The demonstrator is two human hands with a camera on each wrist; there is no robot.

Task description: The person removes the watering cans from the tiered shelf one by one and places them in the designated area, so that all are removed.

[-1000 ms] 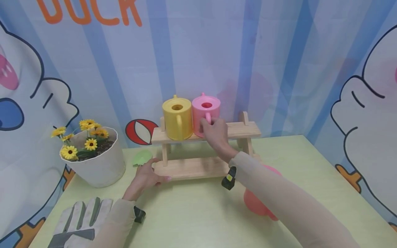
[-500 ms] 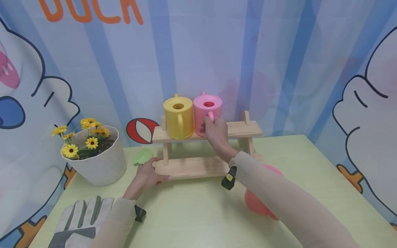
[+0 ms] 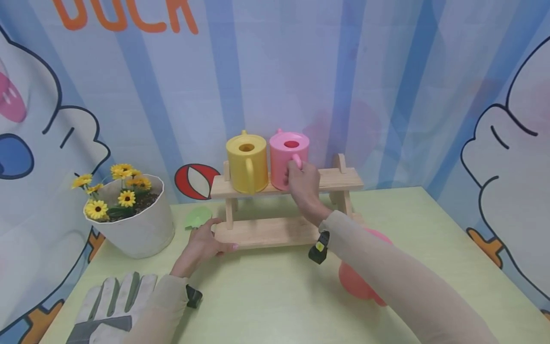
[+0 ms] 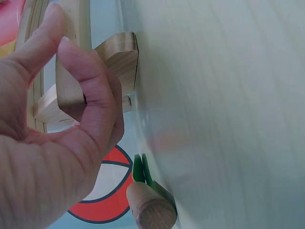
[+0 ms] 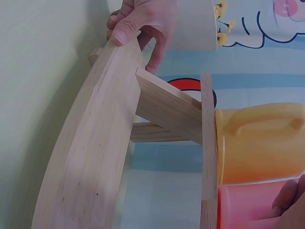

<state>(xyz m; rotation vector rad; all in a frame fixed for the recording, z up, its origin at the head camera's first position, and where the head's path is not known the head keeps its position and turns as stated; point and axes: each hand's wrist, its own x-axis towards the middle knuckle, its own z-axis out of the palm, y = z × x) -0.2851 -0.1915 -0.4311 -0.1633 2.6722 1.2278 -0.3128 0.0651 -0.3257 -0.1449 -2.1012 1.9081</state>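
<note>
On the upper shelf of a two-tier wooden stand [image 3: 339, 178] are a yellow watering can [image 3: 237, 165] and a pink watering can [image 3: 279, 165], side by side with a narrow gap. Each has a round hole in its top and a handle towards me. My right hand [image 3: 304, 187] pinches the pink can's handle; in the right wrist view its fingers [image 5: 286, 198] overlap the pink body. At the stand's left end, my left hand [image 3: 204, 244] grips the lower shelf [image 3: 266, 232], thumb on the front edge. The left wrist view shows its fingers curled about the board's end [image 4: 71, 90].
A small green trowel [image 3: 198, 217] with a wooden handle lies beyond my left hand. Left stands a white pot [image 3: 133, 236] of yellow flowers; a work glove [image 3: 113, 306] lies nearer. My right sleeve partly hides a red-pink object [image 3: 355, 282]. A printed curtain [image 3: 283, 62] hangs close behind the stand.
The pink watering can has shifted slightly right along the shelf, away from the yellow one, its handle turning rightward. My right hand has moved with it; my left hand stays on the stand.
</note>
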